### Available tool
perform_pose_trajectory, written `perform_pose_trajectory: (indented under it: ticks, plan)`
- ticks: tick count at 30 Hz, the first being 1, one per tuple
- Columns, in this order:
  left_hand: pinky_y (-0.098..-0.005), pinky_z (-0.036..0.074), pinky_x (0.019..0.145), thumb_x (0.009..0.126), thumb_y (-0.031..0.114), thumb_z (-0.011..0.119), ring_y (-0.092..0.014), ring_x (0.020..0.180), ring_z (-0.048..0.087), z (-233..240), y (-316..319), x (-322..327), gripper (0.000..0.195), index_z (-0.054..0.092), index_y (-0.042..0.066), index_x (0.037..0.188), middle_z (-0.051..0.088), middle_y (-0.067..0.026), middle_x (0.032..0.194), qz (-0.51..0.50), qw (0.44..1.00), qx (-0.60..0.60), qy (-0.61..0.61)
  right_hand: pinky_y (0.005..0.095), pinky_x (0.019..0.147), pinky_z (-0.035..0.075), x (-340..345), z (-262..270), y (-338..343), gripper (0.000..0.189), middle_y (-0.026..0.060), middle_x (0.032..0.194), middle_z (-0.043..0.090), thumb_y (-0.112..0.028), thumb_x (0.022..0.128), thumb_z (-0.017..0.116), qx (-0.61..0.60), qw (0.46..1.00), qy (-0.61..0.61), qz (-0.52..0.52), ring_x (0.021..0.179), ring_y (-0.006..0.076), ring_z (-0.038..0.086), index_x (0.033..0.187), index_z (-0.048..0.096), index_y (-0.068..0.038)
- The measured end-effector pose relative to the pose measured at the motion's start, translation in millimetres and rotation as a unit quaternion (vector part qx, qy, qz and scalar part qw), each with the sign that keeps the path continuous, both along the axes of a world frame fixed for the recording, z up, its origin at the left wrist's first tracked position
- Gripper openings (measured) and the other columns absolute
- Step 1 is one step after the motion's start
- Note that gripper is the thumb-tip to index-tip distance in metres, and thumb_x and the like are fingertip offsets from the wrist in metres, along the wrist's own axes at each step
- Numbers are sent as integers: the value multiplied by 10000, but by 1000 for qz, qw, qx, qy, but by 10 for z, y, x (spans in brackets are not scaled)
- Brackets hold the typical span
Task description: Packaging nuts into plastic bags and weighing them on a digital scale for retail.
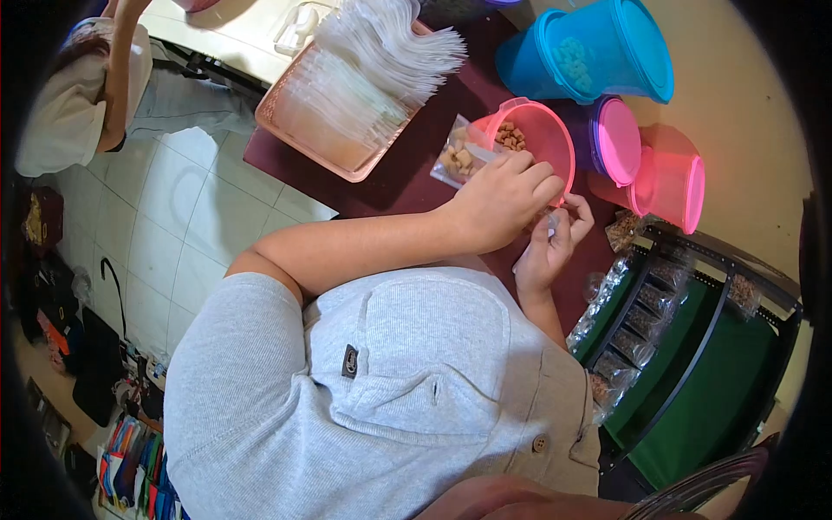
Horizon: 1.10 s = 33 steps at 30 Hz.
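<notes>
My left hand (pixel 510 195) reaches over the near rim of a pink plastic tub (pixel 559 140), fingers curled; what they hold is hidden. Inside the tub lie small brown pillow-shaped snack pieces (pixel 510 136). At its left side a clear plastic bag (pixel 448 170) holds paler pieces of similar shape. A whitish translucent strip (pixel 482 153) pokes out beside my left hand, too unclear to name. Just below the tub, my right hand (pixel 552 244) pinches a bit of clear plastic (pixel 552 223) between thumb and fingers, close to the left fingertips.
A copper-coloured basket (pixel 354 174) of stacked clear bags stands on the maroon tabletop (pixel 396 198). Lidded tubs in blue (pixel 526 62), purple (pixel 588 140) and pink (pixel 673 185) line the wall. To the right, a rack (pixel 699 325) carries packed bags. Another person (pixel 84 97) is at upper left.
</notes>
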<state>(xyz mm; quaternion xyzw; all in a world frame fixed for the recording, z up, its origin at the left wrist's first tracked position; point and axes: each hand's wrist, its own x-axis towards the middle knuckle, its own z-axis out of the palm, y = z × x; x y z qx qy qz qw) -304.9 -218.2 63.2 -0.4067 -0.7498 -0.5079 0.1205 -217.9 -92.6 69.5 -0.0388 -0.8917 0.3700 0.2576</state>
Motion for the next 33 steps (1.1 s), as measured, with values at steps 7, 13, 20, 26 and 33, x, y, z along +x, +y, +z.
perform_pose_trajectory:
  ticks: [7, 13, 20, 26, 33]
  plan:
    - [-427, 461, 809, 628, 120, 782, -332, 948, 583, 23, -30, -33, 487, 527, 56, 1038, 592, -127, 951, -106, 990, 7, -89, 402, 943, 340, 104, 466, 238, 288, 152, 1218, 438, -353, 890, 628, 126, 991, -12, 52, 1142, 275, 408, 858, 697, -76]
    - [-435, 488, 803, 641, 135, 788, -363, 933, 627, 73, -233, -214, 500, 533, 12, 1054, 640, -168, 963, -302, 921, -124, -213, 451, 985, 333, 85, 482, 346, 144, 86, 1203, 531, -209, 727, 748, 229, 955, -103, 155, 1157, 323, 416, 866, 728, -179]
    - [-406, 505, 784, 616, 174, 825, -353, 891, 654, 47, -172, -368, 511, 583, -19, 1021, 668, -197, 945, -483, 817, -179, -259, 471, 1014, 307, 18, 533, 217, 185, 1, 1192, 561, -191, 635, 765, 249, 931, -104, 247, 1177, 283, 431, 810, 741, -245]
    - [-425, 490, 818, 615, 92, 777, -366, 967, 614, 94, -236, -271, 566, 524, 14, 1116, 627, -176, 1026, -299, 925, -73, -221, 473, 1019, 279, 212, 569, 124, 112, 91, 1234, 506, -237, 746, 751, 132, 990, -45, 1, 1169, 295, 411, 817, 740, -151]
    - [-421, 469, 859, 637, 94, 777, -335, 1049, 582, 182, -212, -206, 559, 521, 53, 1132, 603, -137, 1067, -219, 955, -92, -177, 433, 1024, 273, 140, 476, 70, 106, 107, 1232, 496, -216, 789, 726, 132, 990, -47, 23, 1172, 318, 390, 820, 700, -118]
